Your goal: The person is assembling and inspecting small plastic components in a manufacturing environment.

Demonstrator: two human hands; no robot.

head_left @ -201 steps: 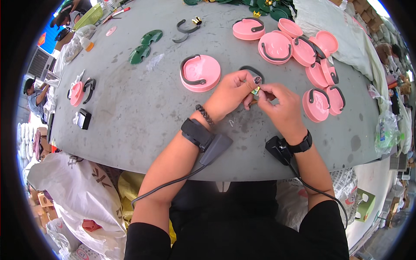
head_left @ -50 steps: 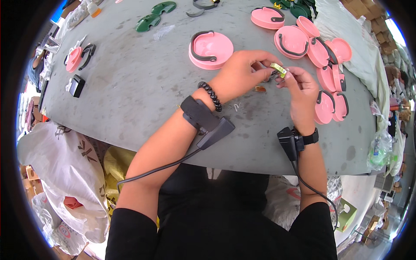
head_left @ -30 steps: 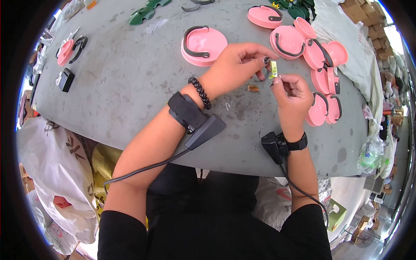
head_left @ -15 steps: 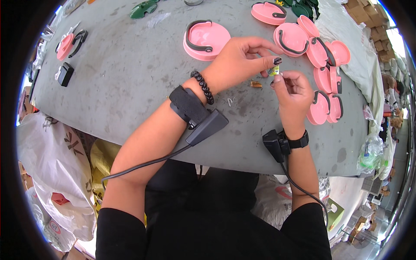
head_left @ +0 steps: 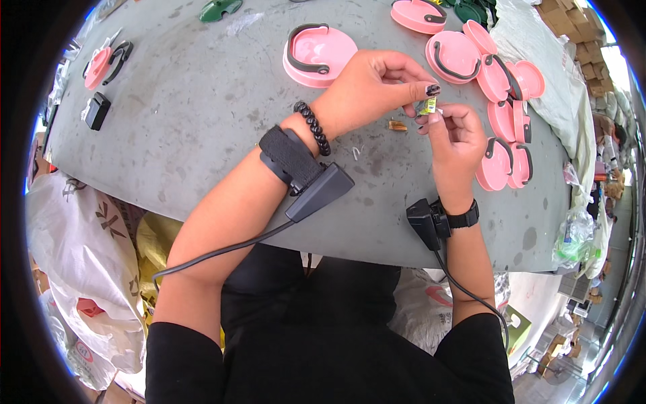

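Note:
My left hand (head_left: 377,84) pinches a small yellow-green piece with a printed label (head_left: 431,105) between thumb and fingertips. Just below it, my right hand (head_left: 459,138) is closed in a pinch, its thumb tip against the piece's lower edge. A tiny whitish bit shows at those right fingertips, too small to name. On the grey table (head_left: 269,168), under my left hand, lie several small brass-coloured pins (head_left: 398,125) in a bunch. A bent white scrap (head_left: 357,153) is nearby. Behind my left wrist rests a round pink lid-like part with a dark grey handle (head_left: 321,50).
More pink parts with grey handles (head_left: 496,165) crowd the table's right side. At the left are another pink part (head_left: 99,67) and a small black block (head_left: 97,111). Green parts (head_left: 221,9) lie at the far edge. White sacks (head_left: 87,269) stand at the left. Cables run from both wrist devices.
Both hands have shifted slightly, with the labelled piece still between their fingertips. The table and everything on it sit a little higher in the view. Nothing was let go.

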